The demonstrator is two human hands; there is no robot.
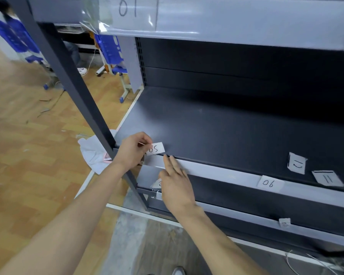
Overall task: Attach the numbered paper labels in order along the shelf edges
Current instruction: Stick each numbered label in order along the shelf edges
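Shelf edge [216, 172] meets straight right fingers [172, 164]; left fingers [143, 138] pinch label 05 [156, 148].

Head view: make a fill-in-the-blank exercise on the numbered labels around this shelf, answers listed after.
The left hand pinches a paper label numbered ____.
Further right, the shelf edge beside that hand carries a stuck label marked ____.
The upper shelf edge bears a taped label reading ____.
The loose label farthest right on the shelf board reads ____.
Missing words: 05; 06; 01; 11.
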